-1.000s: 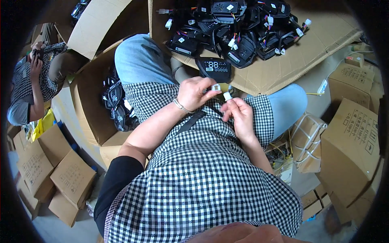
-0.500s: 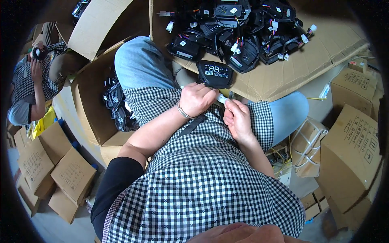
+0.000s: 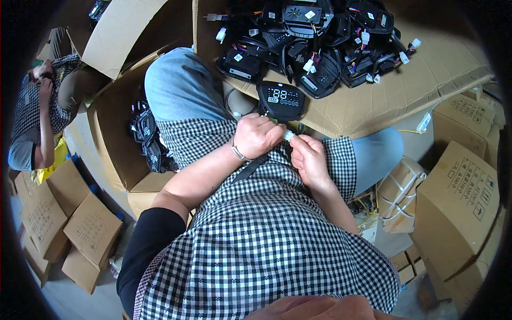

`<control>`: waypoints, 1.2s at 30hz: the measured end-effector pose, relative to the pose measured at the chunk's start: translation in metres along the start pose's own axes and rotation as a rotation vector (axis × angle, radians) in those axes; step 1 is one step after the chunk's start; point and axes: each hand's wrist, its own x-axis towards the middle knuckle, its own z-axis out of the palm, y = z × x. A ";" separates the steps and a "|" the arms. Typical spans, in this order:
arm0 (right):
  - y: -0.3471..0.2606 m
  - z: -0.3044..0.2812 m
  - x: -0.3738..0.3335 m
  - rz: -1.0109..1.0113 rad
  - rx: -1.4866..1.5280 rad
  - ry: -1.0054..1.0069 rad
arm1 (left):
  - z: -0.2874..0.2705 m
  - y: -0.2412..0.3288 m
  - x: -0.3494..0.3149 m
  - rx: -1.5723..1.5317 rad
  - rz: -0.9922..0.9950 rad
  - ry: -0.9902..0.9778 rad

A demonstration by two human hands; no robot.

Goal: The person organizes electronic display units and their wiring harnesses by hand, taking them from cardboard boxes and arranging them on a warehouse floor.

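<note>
My left hand (image 3: 258,137) and my right hand (image 3: 310,160) meet over my lap, both closed. Between their fingertips shows a small white plug connector (image 3: 288,135). The left fingers wrap round one side of it and the right thumb and fingers pinch the other; its wires are mostly hidden by my hands. Just beyond my hands, a black dashboard display unit (image 3: 281,101) with lit white digits rests at the near edge of a cardboard flap (image 3: 368,114). I cannot see whether its cable runs to the connector.
Black display units with wires and white plugs are heaped on the cardboard (image 3: 304,48). An open carton (image 3: 114,133) at my left holds more units. Closed cartons (image 3: 453,197) stand at the right, and others (image 3: 93,229) at the lower left. Another person (image 3: 45,106) sits at the far left.
My hands have drawn closer together, and less of the white connector shows between them. The lit display stays in nearly the same place. At the far left, the other person's hands have shifted.
</note>
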 end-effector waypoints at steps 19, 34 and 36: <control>-0.104 -0.009 0.147 -0.677 -0.138 0.100 | -0.003 0.013 0.012 -0.324 -0.386 -0.114; -0.045 0.000 -0.003 -1.484 -1.633 0.068 | -0.013 0.017 0.019 -0.219 -0.192 0.182; -0.031 0.003 -0.007 -1.278 -1.559 -0.054 | -0.013 0.016 0.020 -0.391 -0.123 0.021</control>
